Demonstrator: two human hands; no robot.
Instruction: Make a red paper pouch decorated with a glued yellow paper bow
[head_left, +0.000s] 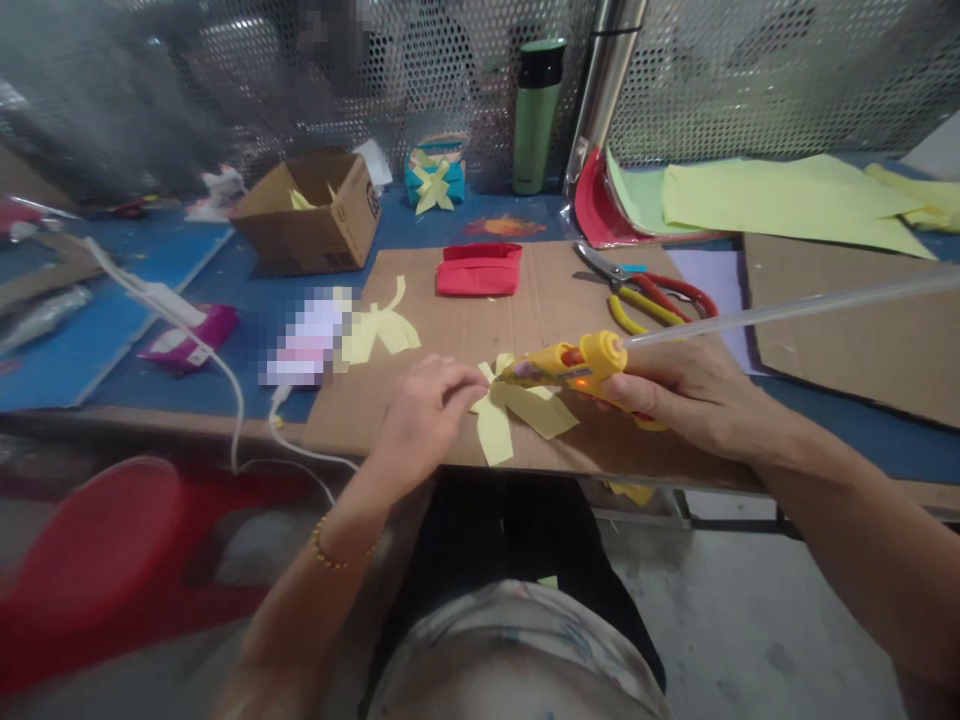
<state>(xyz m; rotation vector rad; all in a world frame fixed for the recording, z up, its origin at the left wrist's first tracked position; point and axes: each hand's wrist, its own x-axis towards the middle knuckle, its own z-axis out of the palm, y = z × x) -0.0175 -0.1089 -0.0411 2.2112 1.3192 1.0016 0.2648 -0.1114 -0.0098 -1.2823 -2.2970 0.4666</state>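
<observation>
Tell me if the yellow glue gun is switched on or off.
On, it appears: a small orange light glows on the side of the yellow glue gun held in the right hand.

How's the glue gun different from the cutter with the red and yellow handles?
The glue gun is held in the right hand, but the cutter lies unheld. The glue gun has a clear stick at its back, while the cutter has metal blades. Both have yellow parts.
</observation>
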